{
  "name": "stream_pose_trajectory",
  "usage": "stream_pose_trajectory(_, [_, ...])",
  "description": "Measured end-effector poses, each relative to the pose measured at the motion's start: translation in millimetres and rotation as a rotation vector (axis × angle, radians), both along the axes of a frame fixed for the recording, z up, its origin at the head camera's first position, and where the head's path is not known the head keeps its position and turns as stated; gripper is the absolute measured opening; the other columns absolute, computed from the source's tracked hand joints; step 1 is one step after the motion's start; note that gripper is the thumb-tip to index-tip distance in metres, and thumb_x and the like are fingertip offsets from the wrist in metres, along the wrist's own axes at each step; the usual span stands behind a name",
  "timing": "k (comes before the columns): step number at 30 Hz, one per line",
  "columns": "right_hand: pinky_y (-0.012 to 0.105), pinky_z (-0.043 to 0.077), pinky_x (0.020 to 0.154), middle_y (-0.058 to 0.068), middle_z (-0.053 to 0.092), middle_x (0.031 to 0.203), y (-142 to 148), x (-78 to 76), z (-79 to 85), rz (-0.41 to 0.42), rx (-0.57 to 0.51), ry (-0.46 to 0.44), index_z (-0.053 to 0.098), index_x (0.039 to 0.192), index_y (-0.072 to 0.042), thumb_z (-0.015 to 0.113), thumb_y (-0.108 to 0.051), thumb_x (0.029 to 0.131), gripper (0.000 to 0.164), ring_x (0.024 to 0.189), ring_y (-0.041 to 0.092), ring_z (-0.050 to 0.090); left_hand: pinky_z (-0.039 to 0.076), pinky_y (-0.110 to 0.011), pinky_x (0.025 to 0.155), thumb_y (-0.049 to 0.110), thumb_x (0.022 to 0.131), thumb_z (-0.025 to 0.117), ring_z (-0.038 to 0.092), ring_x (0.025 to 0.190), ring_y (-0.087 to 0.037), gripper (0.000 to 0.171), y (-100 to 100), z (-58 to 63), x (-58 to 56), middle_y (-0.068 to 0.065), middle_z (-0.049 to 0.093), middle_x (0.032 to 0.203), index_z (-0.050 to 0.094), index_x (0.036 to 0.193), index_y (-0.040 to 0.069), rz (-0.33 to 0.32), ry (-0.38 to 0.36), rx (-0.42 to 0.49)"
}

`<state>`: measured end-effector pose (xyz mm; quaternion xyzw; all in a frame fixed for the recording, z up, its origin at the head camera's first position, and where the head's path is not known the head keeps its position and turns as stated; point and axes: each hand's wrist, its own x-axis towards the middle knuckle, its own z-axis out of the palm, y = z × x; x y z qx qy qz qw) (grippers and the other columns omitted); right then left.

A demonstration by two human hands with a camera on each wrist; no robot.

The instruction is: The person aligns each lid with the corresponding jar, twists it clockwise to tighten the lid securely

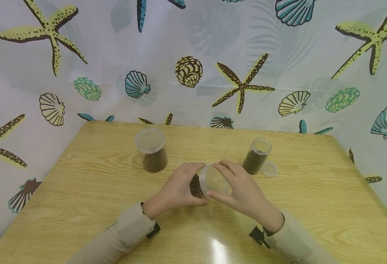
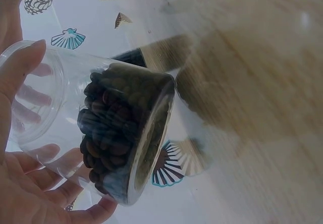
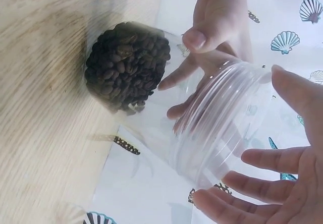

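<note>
Dark brown beans (image 2: 113, 133) lie bunched at the base end of a transparent jar (image 2: 88, 115), which is tilted near the middle of the head view, a little below centre, directly between the two hands. Left of it, the left hand (image 1: 180, 187) is curled round the jar's body, thumb low and fingers over the far side, a grip that seems meant to steady the weight. From the right, the right hand (image 1: 246, 189) arches over the ribbed lid (image 1: 217, 181), thumb and fingers parted about as wide as its rim and touching its edge, probably because a spread grip bears evenly on a round top; whether the lid is fully seated I cannot tell. A bigger jar (image 1: 152, 150) stands upright on the surface (image 1: 91, 161) at centre left, beyond the left hand, while a slim jar (image 1: 257, 156) stands at centre right with its mouth uncovered, a loose disc (image 1: 269, 169) lying just beside it, both perhaps set aside to leave the hands room
</note>
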<state>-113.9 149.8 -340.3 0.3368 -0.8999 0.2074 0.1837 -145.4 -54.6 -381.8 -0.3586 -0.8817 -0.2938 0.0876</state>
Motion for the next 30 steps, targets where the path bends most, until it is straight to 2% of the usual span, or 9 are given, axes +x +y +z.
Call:
stream_pose_trajectory(8, [0.046,0.046,0.082,0.019,0.052,0.118,1.0,-1.7,-0.6,-0.009,0.016,0.047,0.052,0.123,0.000,0.041,-0.065,0.083,0.077,0.106,0.033,0.051,0.041,-0.042,0.091,0.042,0.056,0.084,0.048,0.112,-0.024,0.090,0.6,0.3,-0.7,-0.007,0.053,0.122,0.045,0.128,0.005,0.000,0.005,-0.002])
stream_pose_trajectory(12, [0.048,0.044,0.085,0.019,0.048,0.124,4.3,-5.8,-1.4,0.067,-0.014,0.089,0.051,0.124,-0.001,0.039,-0.061,0.086,0.071,0.111,0.034,0.047,0.041,-0.042,0.091,0.042,0.056,0.085,0.048,0.111,-0.024,0.090,0.7,0.6,-0.8,-0.008,0.053,0.121,0.045,0.128,0.005,-0.005,0.012,-0.005])
stream_pose_trajectory(16, [0.047,0.039,0.092,0.016,0.043,0.130,10.1,-11.1,0.2,0.211,-0.023,0.098,0.049,0.126,-0.002,0.047,-0.052,0.088,0.063,0.118,0.031,0.041,0.042,-0.042,0.091,0.042,0.056,0.085,0.048,0.111,-0.025,0.091,0.4,0.2,-1.0,-0.008,0.053,0.121,0.045,0.128,0.005,-0.013,0.021,-0.004])
stream_pose_trajectory(21, [0.042,0.031,0.102,0.012,0.040,0.136,16.6,-14.9,2.5,0.354,0.033,0.037,0.045,0.131,-0.004,0.069,-0.038,0.078,0.067,0.125,0.028,0.035,0.041,-0.042,0.091,0.041,0.056,0.085,0.048,0.111,-0.025,0.090,-0.3,0.1,-0.7,-0.009,0.053,0.121,0.044,0.128,0.005,-0.018,0.025,-0.008])
stream_pose_trajectory(25, [0.042,0.028,0.104,0.013,0.040,0.138,18.8,-17.0,1.5,0.406,0.073,0.014,0.043,0.134,-0.005,0.072,-0.034,0.077,0.070,0.127,0.030,0.032,0.041,-0.041,0.092,0.041,0.056,0.085,0.048,0.112,-0.024,0.089,-0.3,0.4,-0.8,-0.008,0.052,0.122,0.045,0.127,0.006,-0.023,0.027,-0.008])
stream_pose_trajectory(30, [0.040,0.025,0.105,0.014,0.040,0.137,19.4,-18.8,1.0,0.412,0.085,0.011,0.043,0.134,-0.005,0.073,-0.030,0.076,0.070,0.127,0.029,0.034,0.041,-0.041,0.092,0.042,0.057,0.084,0.048,0.112,-0.024,0.088,-0.4,1.5,-0.2,-0.007,0.052,0.122,0.045,0.128,0.006,-0.022,0.029,-0.013])
